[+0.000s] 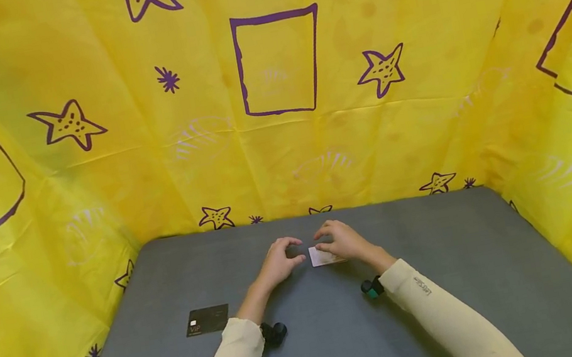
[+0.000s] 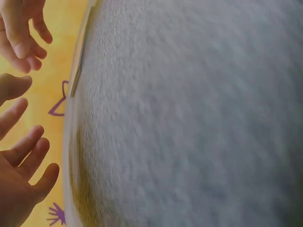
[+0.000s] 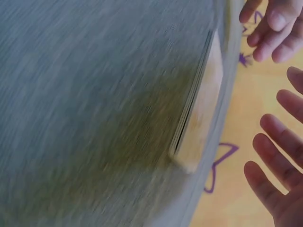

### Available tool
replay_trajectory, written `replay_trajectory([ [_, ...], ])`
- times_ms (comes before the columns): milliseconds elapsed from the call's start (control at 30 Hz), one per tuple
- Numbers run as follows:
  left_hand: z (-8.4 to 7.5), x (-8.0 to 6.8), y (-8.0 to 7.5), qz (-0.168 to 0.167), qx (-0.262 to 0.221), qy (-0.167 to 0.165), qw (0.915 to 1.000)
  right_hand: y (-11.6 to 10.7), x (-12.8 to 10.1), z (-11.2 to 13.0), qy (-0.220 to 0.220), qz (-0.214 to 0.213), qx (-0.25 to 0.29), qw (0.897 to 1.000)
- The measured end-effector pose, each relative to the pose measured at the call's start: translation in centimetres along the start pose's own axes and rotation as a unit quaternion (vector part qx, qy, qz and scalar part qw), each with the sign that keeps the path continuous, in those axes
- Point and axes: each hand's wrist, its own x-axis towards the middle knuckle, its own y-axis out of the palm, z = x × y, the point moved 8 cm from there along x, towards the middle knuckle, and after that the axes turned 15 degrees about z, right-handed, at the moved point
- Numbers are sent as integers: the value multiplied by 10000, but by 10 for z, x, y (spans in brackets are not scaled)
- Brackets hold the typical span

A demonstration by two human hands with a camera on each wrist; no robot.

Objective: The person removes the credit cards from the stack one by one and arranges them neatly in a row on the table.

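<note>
A small stack of pale cards (image 1: 316,257) lies on the grey table, partly hidden behind my right hand (image 1: 347,240) in the head view. The right wrist view shows the stack (image 3: 201,109) edge-on, with several thin layers. My right hand hovers over it, fingers loosely bent and holding nothing. Just left of the stack, my left hand (image 1: 280,260) is raised above the table with fingers spread and bent, also without anything in it. The fingertips of both hands face each other across a gap. A black card marked "VIP" (image 1: 206,320) lies flat beside my left forearm.
The grey tabletop (image 1: 450,264) spreads around both arms. Yellow cloth (image 1: 288,159) with purple starfish drawings hangs behind the table and at both sides. A dark wrist device (image 1: 275,334) sits on the left wrist, another (image 1: 372,288) on the right.
</note>
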Motion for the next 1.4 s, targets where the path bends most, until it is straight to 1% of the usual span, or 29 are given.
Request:
replay_trajectory([
  [200,-5,9,11,296,189,-23,9994,-3,-9,-14,40,-49,-66,10000],
  [300,-9,13,16,407,275,64,9988,-3,-12,-20,91,-16,-50,9999],
  [467,-13,20,25,668,625,151,9957,-2,-16,-30,141,74,124,9998],
  [600,-15,24,31,863,887,129,9922,3,-17,-34,96,201,145,9996],
  [900,-18,29,37,1187,1440,95,9824,12,-12,-33,-81,628,-255,9977],
  [1100,-17,32,40,1406,1703,76,9753,16,-8,-29,-155,892,-688,9935],
  [1200,-16,34,40,1484,1749,54,9733,16,-7,-27,-248,949,-900,9911],
  [1267,-16,34,39,1517,1710,43,9735,15,-7,-25,-309,962,-996,9899],
  [1400,-15,36,38,1537,1660,37,9741,14,-8,-25,-342,1011,-948,9898],
])
